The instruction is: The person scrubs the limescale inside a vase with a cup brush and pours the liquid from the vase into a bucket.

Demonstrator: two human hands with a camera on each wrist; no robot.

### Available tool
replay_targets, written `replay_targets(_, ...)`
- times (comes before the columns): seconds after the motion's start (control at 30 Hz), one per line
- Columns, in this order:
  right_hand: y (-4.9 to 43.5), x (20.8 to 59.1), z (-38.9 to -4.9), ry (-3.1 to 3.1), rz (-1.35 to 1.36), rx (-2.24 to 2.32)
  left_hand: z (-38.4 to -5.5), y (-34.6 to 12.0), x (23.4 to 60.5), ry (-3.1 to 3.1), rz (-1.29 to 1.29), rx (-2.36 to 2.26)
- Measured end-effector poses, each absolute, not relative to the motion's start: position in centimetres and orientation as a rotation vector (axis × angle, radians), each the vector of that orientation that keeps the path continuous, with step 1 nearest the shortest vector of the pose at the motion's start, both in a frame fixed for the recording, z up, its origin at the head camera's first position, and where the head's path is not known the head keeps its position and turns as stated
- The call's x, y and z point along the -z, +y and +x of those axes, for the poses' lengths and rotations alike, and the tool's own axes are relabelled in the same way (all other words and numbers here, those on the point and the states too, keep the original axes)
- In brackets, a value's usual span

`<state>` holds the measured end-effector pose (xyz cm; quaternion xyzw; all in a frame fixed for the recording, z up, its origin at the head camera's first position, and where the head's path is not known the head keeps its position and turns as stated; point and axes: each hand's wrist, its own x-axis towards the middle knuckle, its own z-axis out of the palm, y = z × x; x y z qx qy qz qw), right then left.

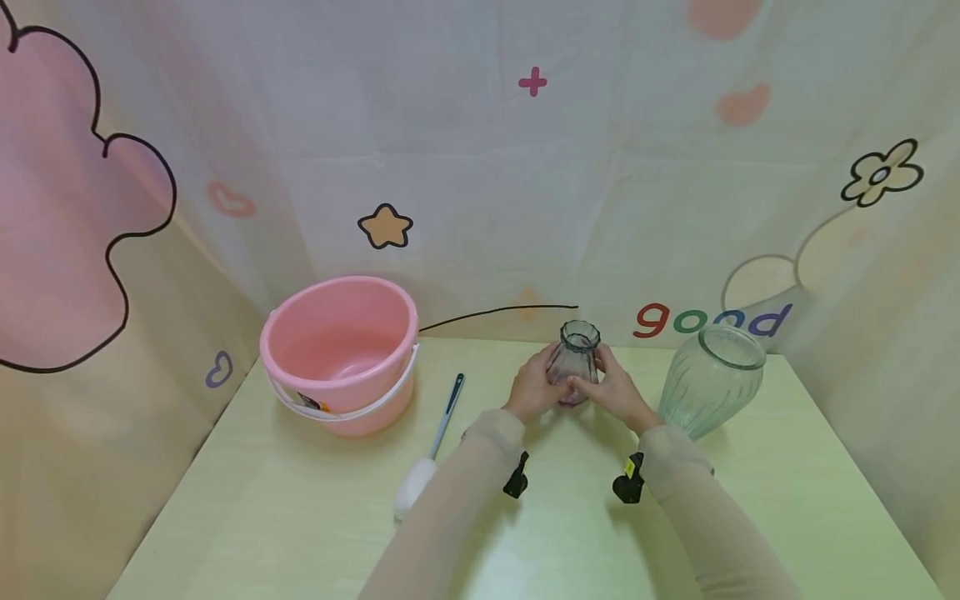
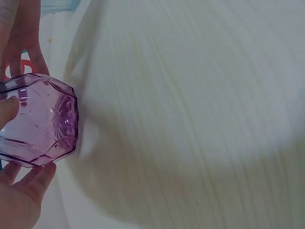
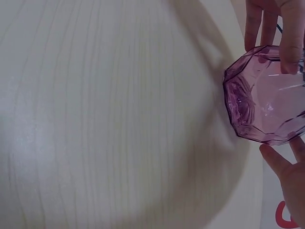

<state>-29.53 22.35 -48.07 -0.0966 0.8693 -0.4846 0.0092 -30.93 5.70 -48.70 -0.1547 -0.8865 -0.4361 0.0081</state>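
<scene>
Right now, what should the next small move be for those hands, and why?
Probably ease the left hand off toward the white brush: the right hand also holds the purple vase and might steady it alone, while the brush lies unheld on the left hand's side.

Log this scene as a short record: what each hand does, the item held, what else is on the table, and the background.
Left hand: left hand grips the near-left side of the small vase
Right hand: right hand grips its right side
Item held: small vase, faceted, purple-tinted glass
Left side: pink bucket
Beside bucket: white-headed brush, lying down
Right side: larger glass vase
Surface: pale table
Background: printed backdrop reading "good"
</scene>
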Motion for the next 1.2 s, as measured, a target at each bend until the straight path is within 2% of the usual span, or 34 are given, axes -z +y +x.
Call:
replay_targets(0.47,21.6,48.1,-28.6,2.877,-0.478,1.504,-29.9,4.9,47.9,-2.803,-0.459,1.294)
replay_targets(0.77,22.1,46.8,-25.6,3.096,-0.467,1.451,-28.1,3.6,47.8,-2.786,-0.325,1.379)
replay_targets(1.2,24.9,42.8,-20.4,3.246,-0.458,1.575,-24.7,2.5,47.7,-2.793,-0.380,1.563)
